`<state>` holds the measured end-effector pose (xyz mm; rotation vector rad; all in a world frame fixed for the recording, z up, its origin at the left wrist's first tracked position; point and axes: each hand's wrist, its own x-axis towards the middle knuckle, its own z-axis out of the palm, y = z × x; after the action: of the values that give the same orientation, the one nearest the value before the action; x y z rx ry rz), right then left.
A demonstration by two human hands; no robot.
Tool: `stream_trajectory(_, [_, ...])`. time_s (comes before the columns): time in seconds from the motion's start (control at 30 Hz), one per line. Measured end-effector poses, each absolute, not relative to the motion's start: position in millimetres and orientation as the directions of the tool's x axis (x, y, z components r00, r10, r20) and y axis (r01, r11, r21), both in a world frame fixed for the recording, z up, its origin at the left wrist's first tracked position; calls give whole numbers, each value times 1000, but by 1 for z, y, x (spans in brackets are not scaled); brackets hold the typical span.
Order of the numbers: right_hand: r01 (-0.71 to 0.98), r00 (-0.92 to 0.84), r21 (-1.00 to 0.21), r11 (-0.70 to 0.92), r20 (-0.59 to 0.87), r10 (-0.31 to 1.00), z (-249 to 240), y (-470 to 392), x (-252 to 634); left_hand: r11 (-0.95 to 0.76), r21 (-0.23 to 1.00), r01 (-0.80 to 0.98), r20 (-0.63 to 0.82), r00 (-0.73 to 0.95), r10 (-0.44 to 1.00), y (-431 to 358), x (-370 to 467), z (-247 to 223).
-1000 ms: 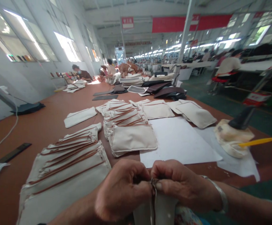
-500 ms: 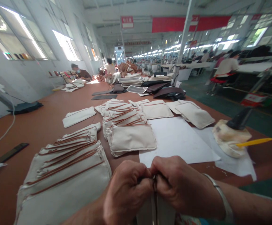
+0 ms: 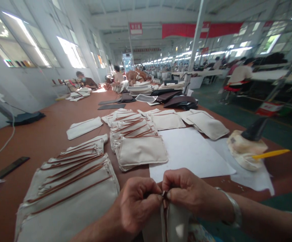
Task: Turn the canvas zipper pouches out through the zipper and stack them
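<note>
At the near edge of the table, my left hand (image 3: 142, 203) and my right hand (image 3: 186, 193) pinch the top end of a cream fabric pouch (image 3: 177, 222) between thumbs and fingers. Brown trim runs down the pouch's middle, and a small brown end shows between my fingertips. Its lower part drops out of the frame. Left of my hands lies an overlapping row of cream pouches with brown edging (image 3: 72, 208). Beyond my hands, a second stack of such pouches (image 3: 143, 149) sits beside a white paper sheet (image 3: 191, 151).
A yellow-handled tool (image 3: 270, 154) and a black cone-shaped object (image 3: 255, 129) rest on a stained cream pad (image 3: 246, 144) at right. Dark pieces (image 3: 181, 101) and cream piles lie farther back. A dark flat bar (image 3: 12, 167) is at left. Other people sit in the background.
My fingers have loosened from tight fists into a fingertip pinch, and the hands have shifted slightly apart. More of the pouch's brown end now shows between them.
</note>
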<state>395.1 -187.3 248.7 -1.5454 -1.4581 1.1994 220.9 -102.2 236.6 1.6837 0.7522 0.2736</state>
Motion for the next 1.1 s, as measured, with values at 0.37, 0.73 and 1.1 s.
stream_trajectory(0.37, [378, -67, -924, -64, -96, 993, 256, -189, 399, -705, 617, 350, 112, 847, 519, -88, 233, 262])
stream_trajectory(0.73, [254, -75, -958, -130, -154, 985, 253, -188, 408, -891, 452, 41, 511, 807, 296, -86, 225, 266])
stream_trajectory(1.1, [147, -109, -975, -169, -186, 977, 249, -187, 409, -990, 40, 136, 572, 809, 134, -104, 235, 254])
